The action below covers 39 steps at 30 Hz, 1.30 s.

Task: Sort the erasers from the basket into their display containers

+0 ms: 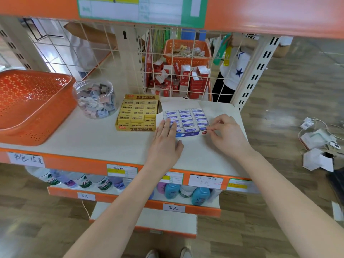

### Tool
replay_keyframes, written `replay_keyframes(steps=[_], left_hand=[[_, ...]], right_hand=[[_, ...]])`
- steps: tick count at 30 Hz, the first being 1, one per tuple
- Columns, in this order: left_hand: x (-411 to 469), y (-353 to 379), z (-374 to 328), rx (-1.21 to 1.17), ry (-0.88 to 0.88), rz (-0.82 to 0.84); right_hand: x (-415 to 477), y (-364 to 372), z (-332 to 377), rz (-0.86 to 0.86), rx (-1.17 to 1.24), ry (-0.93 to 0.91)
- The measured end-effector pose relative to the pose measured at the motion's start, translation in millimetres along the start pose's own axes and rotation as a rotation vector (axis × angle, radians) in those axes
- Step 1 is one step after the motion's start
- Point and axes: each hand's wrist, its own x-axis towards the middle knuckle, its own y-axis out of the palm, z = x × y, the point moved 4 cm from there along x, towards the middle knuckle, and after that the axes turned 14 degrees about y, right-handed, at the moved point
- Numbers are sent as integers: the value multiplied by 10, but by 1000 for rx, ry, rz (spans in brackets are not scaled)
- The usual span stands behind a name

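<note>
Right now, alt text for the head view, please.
The left hand lies flat on a blue eraser box on a shelf while the right hand pinches its corner. Left of it: a yellow eraser box, jar, orange basket.

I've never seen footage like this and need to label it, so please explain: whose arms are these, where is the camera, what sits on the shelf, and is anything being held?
There is no machine here: the arms belong to a person, and the one picture comes from a wide-angle camera worn on their head, looking forward and down. On the white shelf stand an orange perforated plastic basket at the left, a clear round plastic jar of small pastel erasers, a yellow cardboard display box of 2B erasers, and a blue cardboard display box of white-and-blue wrapped erasers. The left hand lies flat, fingers straight, on that blue box's erasers. The right hand seems to pinch the box's front right corner.
</note>
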Motion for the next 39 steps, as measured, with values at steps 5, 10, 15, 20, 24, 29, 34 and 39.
replay_keyframes(steps=[5, 10, 15, 20, 24, 29, 34, 39], left_hand=[[-11, 9, 24, 3, -34, -20], [27, 29, 72, 15, -43, -18], [57, -34, 137, -24, -33, -41], [103, -68, 220, -62, -16, -37], [140, -64, 205, -54, -7, -43], [167, -42, 185, -65, 31, -42], [217, -45, 183, -166, 77, -47], [239, 7, 112, -247, 115, -34]], right_hand=[[-60, 76, 117, 84, -60, -48], [-184, 254, 151, 279, -180, -20], [-200, 196, 162, 311, -136, 4], [-203, 142, 193, 301, -211, 2], [-192, 100, 213, 285, -257, -3], [-194, 21, 207, 274, -333, 8], [-260, -60, 225, 280, -417, 22], [-348, -190, 177, 283, -433, 46]])
